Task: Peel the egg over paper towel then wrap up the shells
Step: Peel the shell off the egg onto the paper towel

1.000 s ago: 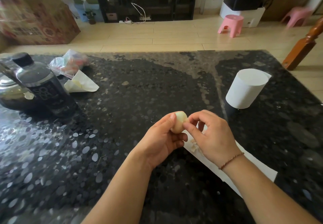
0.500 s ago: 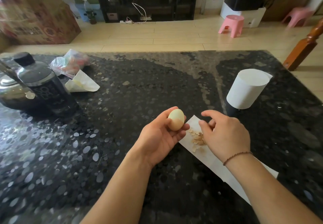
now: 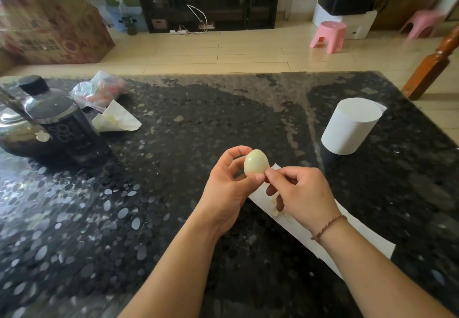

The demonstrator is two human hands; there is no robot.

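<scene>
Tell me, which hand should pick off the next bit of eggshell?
The right hand, probably. Its fingertips are already at the bottom of the egg, directly above the shell bits on the paper towel. The left hand is busy gripping the egg.

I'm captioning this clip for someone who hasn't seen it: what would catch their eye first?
First the pale egg, held up at centre in the left hand, with the right hand pinching at its lower edge. Under the right hand, a strip of paper towel lies on the black speckled table with shell bits on it. A white paper roll stands far right.
</scene>
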